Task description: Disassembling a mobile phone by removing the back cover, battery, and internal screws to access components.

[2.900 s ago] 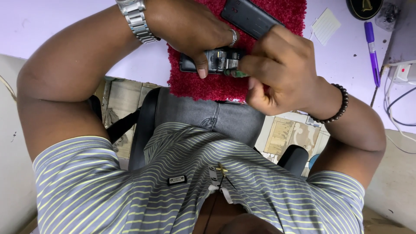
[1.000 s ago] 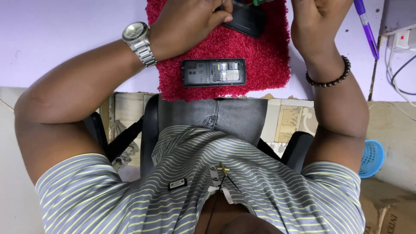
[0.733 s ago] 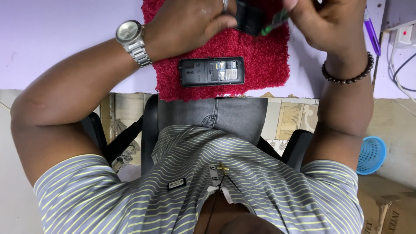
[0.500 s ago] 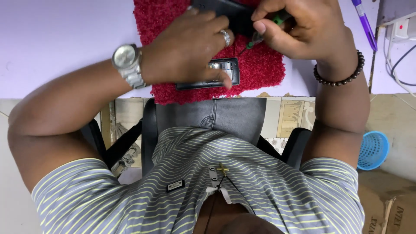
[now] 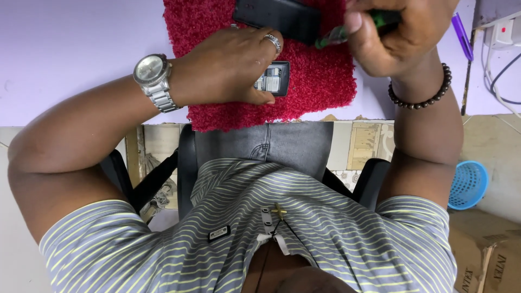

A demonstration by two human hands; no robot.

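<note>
My left hand (image 5: 230,68) lies over a small dark phone (image 5: 274,79) that rests on a red fuzzy mat (image 5: 315,81); my fingers cover most of the phone and grip it. My right hand (image 5: 404,32) hovers at the mat's far right and holds a green-handled tool (image 5: 342,33), its tip pointing left. A black flat cover piece (image 5: 277,15) lies on the mat just beyond my left hand, next to the tool's tip.
The mat sits on a pale purple table (image 5: 70,54). A purple pen (image 5: 461,35) and a white power strip (image 5: 502,32) with cables lie at the right. A blue basket (image 5: 468,184) and a cardboard box (image 5: 485,260) stand on the floor at right.
My left hand came down from the black cover piece onto the phone and took hold of it. My right hand brought the green tool in over the mat.
</note>
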